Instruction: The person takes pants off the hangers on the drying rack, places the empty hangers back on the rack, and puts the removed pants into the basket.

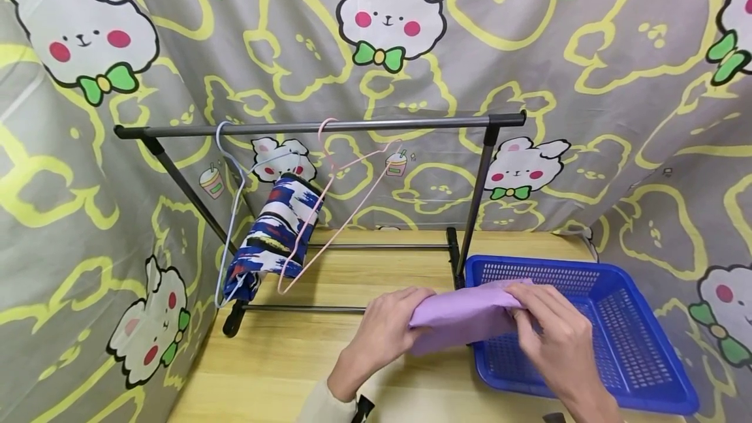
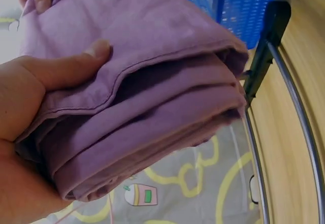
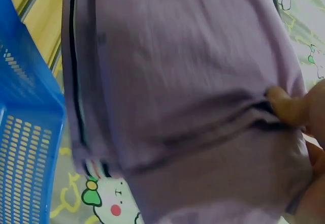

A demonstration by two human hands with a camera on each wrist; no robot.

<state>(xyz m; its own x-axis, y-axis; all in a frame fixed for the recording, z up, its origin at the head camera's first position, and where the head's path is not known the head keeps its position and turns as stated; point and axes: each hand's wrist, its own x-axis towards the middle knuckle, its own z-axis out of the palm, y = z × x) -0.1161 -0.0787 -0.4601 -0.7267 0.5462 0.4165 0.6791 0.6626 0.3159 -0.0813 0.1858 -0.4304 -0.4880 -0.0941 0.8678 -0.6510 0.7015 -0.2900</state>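
A folded purple cloth (image 1: 464,322) is held up between both hands, over the table and by the near left corner of a blue basket (image 1: 628,338). My left hand (image 1: 384,328) grips its left end. In the left wrist view the thumb lies on top of the cloth (image 2: 147,87), and several stacked layers show along its edge. At the other end, my right hand (image 1: 555,338) pinches the fabric between thumb and fingers. The right wrist view has this thumb (image 3: 289,107) pressing into a crease, with a dark stripe along one side of the cloth.
A dark metal rack (image 1: 411,125) stands on the wooden table (image 1: 329,358). From its bar hang a light blue hanger (image 1: 235,214) and a pink hanger (image 1: 305,240); a patterned folded garment (image 1: 270,227) is on the blue one. Printed curtains (image 1: 499,51) enclose the space.
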